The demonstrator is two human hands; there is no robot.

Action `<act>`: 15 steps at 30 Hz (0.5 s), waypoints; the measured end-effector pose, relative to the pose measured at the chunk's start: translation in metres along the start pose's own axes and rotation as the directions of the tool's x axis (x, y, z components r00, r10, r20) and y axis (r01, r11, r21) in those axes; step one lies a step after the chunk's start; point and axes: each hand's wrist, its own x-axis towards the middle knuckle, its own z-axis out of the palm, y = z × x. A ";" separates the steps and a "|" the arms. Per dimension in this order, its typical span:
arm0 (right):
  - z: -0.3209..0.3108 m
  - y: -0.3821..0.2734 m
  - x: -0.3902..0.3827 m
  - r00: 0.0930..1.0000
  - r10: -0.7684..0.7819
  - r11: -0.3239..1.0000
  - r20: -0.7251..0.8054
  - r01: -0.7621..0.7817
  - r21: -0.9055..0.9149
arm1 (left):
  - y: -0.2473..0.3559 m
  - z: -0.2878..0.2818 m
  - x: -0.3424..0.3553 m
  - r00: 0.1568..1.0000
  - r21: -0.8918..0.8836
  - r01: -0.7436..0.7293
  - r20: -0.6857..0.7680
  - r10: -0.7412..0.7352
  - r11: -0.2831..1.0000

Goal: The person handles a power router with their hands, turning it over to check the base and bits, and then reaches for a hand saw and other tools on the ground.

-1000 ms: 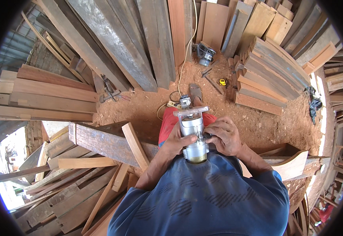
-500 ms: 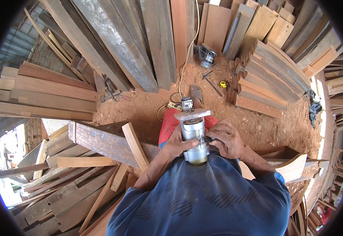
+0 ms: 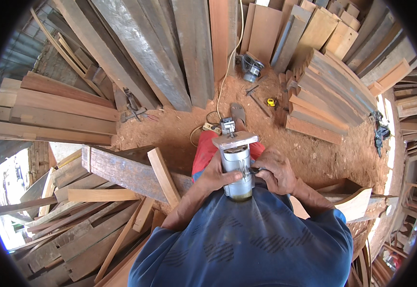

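Observation:
A silver hand-held power tool, a router by its look (image 3: 235, 174), rests in my lap against my blue shirt (image 3: 237, 239), its flat base plate at the top. My left hand (image 3: 216, 172) grips the body from the left, thumb across its front. My right hand (image 3: 276, 170) has its fingers closed on a small black lever or knob (image 3: 255, 170) at the right side of the body; whether that is part of the tool I cannot tell. Just beyond the plate lies a small metal piece (image 3: 228, 126), with a power strip (image 3: 210, 128) on the dirt floor beside it.
Stacked boards (image 3: 55, 110) and upright planks (image 3: 136, 57) surround me. Another power tool (image 3: 251, 68), a yellow tape measure (image 3: 270, 102), a hammer-like tool (image 3: 258, 103) and a cord (image 3: 228, 71) are ahead. A painted plank (image 3: 112, 172) lies at left, a black plastic scrap (image 3: 381, 134) at right.
Since a second ago the silver tool and both my hands have shifted slightly lower and to the right in view, with the top plate a little more tilted. Both hands keep their hold.

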 end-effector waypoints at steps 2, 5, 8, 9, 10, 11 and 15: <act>0.001 -0.001 0.001 0.999 0.032 0.999 0.000 -0.032 -0.001 | -0.005 -0.002 0.002 0.999 -0.033 0.010 -0.030 -0.011 0.999; 0.005 -0.001 0.003 0.999 0.019 1.000 -0.040 -0.020 -0.022 | -0.002 0.002 0.002 0.998 -0.121 0.027 -0.055 -0.034 0.992; 0.008 0.002 0.005 0.996 -0.037 0.999 -0.079 0.034 -0.039 | 0.001 0.007 0.001 0.996 -0.189 0.030 -0.079 -0.046 0.982; 0.009 0.003 0.006 0.994 -0.049 0.998 -0.094 0.045 -0.049 | -0.003 0.005 0.000 0.995 -0.187 0.025 -0.092 -0.043 0.982; 0.010 0.004 0.007 0.992 -0.061 0.997 -0.109 0.055 -0.058 | -0.006 0.004 -0.001 0.994 -0.185 0.019 -0.105 -0.039 0.983; 0.011 0.004 0.008 0.991 -0.071 0.996 -0.115 0.065 -0.058 | -0.005 0.004 -0.001 0.993 -0.156 0.021 -0.111 -0.039 0.988; 0.013 0.004 0.012 0.985 -0.111 0.993 -0.132 0.104 -0.059 | 0.000 0.006 0.001 0.995 -0.125 -0.008 -0.099 -0.005 0.992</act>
